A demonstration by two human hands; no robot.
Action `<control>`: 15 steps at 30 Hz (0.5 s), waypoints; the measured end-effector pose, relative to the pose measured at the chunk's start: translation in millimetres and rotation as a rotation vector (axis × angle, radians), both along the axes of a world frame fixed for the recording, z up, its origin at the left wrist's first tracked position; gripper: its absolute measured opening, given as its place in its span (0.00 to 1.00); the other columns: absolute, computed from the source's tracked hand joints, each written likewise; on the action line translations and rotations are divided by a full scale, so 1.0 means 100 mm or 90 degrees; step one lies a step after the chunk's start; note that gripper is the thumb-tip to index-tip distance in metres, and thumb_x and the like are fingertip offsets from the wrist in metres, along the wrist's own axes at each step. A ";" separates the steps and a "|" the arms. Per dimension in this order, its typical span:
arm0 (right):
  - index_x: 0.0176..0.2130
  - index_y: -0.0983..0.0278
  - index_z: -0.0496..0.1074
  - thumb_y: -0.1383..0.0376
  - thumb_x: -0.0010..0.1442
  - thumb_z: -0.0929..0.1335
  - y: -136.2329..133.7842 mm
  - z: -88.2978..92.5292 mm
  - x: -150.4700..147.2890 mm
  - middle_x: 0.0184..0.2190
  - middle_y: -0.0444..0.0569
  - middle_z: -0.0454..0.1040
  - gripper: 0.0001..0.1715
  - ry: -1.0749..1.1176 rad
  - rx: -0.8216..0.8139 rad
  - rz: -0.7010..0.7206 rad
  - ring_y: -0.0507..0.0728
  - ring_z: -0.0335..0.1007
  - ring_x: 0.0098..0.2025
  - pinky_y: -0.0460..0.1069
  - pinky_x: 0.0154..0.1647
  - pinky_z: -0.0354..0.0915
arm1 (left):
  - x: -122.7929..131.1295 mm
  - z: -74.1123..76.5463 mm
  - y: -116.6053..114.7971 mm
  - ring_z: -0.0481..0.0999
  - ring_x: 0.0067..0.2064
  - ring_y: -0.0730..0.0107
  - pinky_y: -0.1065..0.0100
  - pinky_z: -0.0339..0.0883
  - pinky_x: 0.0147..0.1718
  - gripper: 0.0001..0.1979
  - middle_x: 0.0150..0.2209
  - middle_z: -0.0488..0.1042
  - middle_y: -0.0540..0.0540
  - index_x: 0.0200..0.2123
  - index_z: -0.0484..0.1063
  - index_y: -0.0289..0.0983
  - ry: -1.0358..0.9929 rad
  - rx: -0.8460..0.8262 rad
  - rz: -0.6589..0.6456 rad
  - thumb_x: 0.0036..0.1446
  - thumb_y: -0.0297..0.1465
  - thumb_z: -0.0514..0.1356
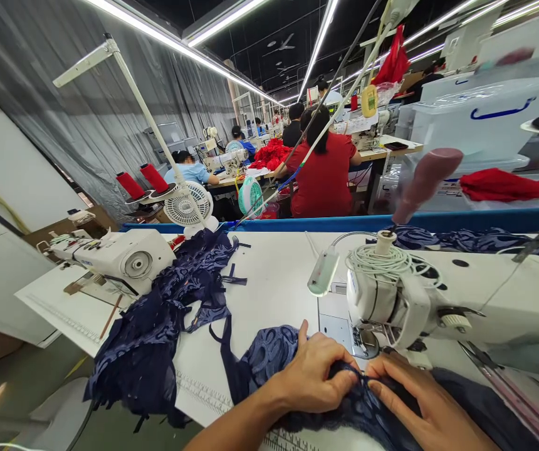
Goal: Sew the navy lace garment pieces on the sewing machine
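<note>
White worktable in a long sewing hall carries the work, under bright strip lamps. Both hands meet at the near edge, just in front of the sewing machine. The left hand is bent at the wrist, its fingers curled and pinched on a fold of the navy lace piece. The right hand lies flatter, fingertips pressing and gripping the same lace close beside the left ones. This lace lies on the table edge under both hands. A pile of navy lace rests further left, near a second machine. A printed ruler scale runs along the table edge; its numbers cannot be read.
</note>
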State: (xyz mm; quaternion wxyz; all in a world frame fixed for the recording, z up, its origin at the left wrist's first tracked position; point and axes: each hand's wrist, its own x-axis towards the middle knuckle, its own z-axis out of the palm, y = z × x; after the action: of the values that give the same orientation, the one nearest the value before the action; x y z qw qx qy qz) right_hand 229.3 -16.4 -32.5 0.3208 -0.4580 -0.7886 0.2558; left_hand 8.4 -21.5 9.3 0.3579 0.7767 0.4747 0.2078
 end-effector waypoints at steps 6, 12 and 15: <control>0.38 0.53 0.75 0.43 0.64 0.64 0.01 -0.09 0.04 0.36 0.42 0.79 0.20 -0.001 -0.051 0.006 0.58 0.77 0.39 0.54 0.44 0.73 | 0.00 -0.02 0.02 0.73 0.54 0.62 0.42 0.26 0.71 0.06 0.43 0.76 0.49 0.41 0.75 0.42 -0.011 -0.012 0.008 0.59 0.29 0.61; 0.39 0.54 0.75 0.40 0.63 0.63 0.03 -0.07 0.06 0.40 0.47 0.81 0.24 -0.003 -0.078 -0.014 0.60 0.78 0.42 0.56 0.47 0.73 | 0.00 -0.02 0.03 0.74 0.53 0.63 0.41 0.26 0.71 0.06 0.41 0.76 0.50 0.41 0.75 0.41 -0.029 -0.020 0.015 0.60 0.29 0.61; 0.38 0.55 0.75 0.39 0.62 0.63 0.03 -0.04 0.06 0.41 0.48 0.81 0.26 -0.004 -0.088 -0.017 0.61 0.78 0.43 0.56 0.48 0.74 | 0.00 -0.02 0.02 0.74 0.53 0.63 0.41 0.27 0.71 0.06 0.41 0.76 0.49 0.41 0.75 0.40 -0.026 -0.021 0.018 0.59 0.29 0.61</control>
State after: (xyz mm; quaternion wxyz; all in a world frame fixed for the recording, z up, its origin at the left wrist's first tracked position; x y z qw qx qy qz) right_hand 235.8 -13.7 -36.2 0.2888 -0.4902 -0.7640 0.3041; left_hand 8.6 -19.3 7.6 0.3773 0.7596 0.4814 0.2212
